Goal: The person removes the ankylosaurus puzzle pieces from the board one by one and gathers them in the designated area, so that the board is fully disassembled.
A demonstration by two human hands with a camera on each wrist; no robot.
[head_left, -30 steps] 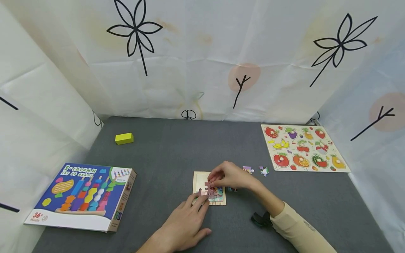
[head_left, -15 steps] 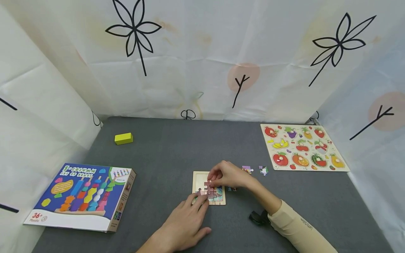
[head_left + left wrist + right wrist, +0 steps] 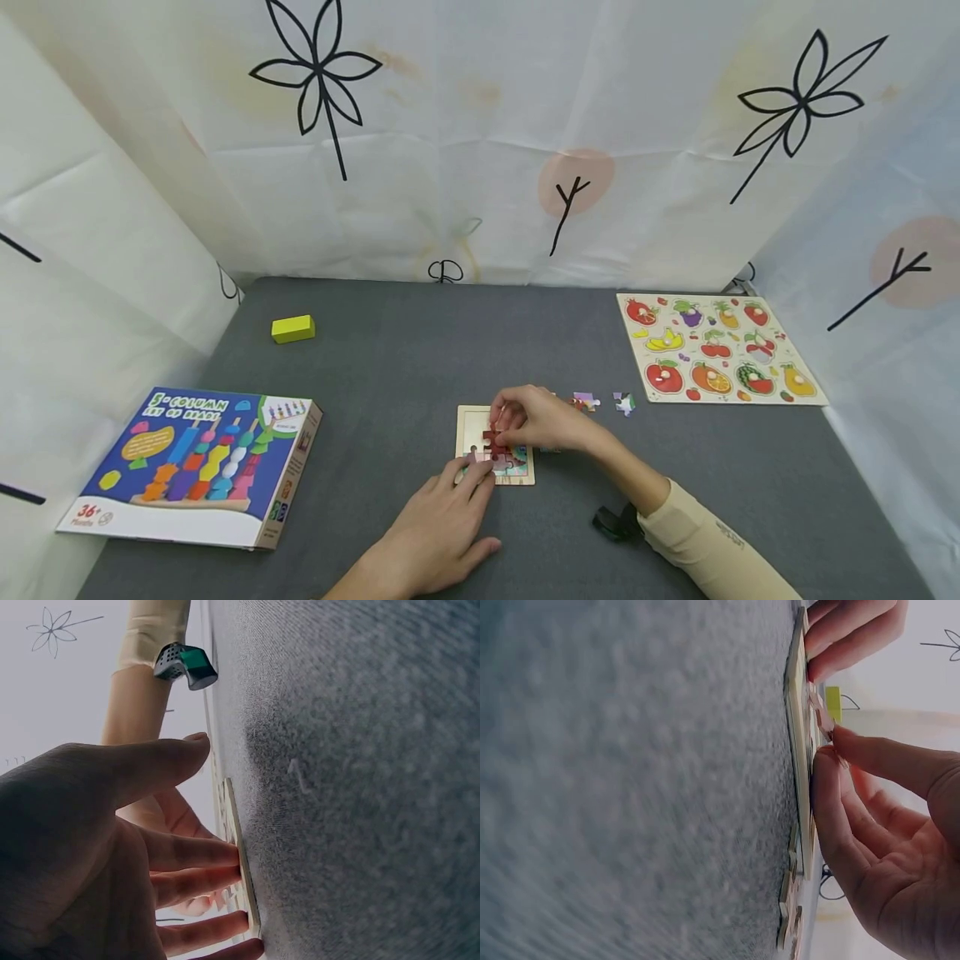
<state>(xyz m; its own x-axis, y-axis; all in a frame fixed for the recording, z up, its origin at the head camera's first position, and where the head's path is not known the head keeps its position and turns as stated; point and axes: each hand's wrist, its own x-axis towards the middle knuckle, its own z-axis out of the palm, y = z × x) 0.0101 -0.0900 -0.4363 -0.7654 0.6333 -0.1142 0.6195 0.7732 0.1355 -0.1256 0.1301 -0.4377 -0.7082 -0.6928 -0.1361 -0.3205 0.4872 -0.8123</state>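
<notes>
A small wooden jigsaw tray [image 3: 471, 415] lies on the grey tabletop, its lower part filled with coloured pieces. My right hand [image 3: 543, 419] pinches a dark reddish jigsaw piece [image 3: 491, 439] between thumb and fingertips over the tray. In the right wrist view this jigsaw piece [image 3: 823, 720] is tilted, one end raised off the tray. My left hand [image 3: 442, 529] lies at the near left of the tray, fingers extended and fingertips on it. The left wrist view has those fingers [image 3: 202, 855] reaching the tray's edge [image 3: 238, 847]. My hands hide part of the pieces.
Loose jigsaw pieces [image 3: 585, 402] lie right of the tray, one partly behind my right wrist. A fruit board [image 3: 720, 350] lies at the back right. A blue toy box [image 3: 191, 467] stands at left, with a yellow block [image 3: 293, 328] behind it. White cloth walls surround the table.
The pinched jigsaw piece has tilted and looks darker, while my right fingers have shifted slightly. My left hand stays in place on the tray.
</notes>
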